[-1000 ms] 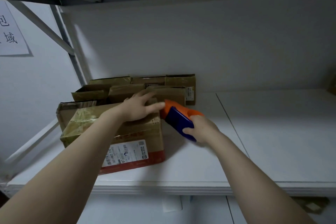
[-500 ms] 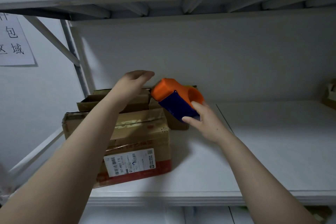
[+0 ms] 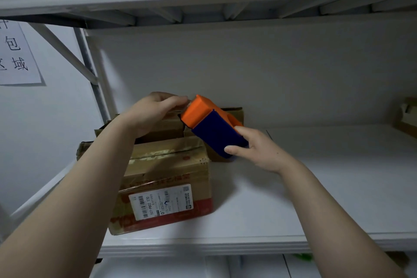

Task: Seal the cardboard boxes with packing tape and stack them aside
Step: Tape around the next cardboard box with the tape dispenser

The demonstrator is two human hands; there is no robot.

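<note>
Presently: right hand [image 3: 259, 151] grasping the blue body of the orange-nosed tape dispenser [image 3: 209, 126], held in the air. Left hand [image 3: 153, 113] curled at the nose, just ahead of that grip; whether it pinches a tape end, cannot tell. Judgement: draw tape out taut, land it along the seam, press flat. Front cardboard box [image 3: 167, 176] sits below and left of the grip on the shelf [image 3: 316, 187]: flaps down, dark slit at the seam, barcode label on its side. Further boxes [image 3: 234, 115] behind.

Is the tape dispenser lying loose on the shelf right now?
No, the right hand grips the tape dispenser, tilted with its orange end raised near the left hand.
</note>
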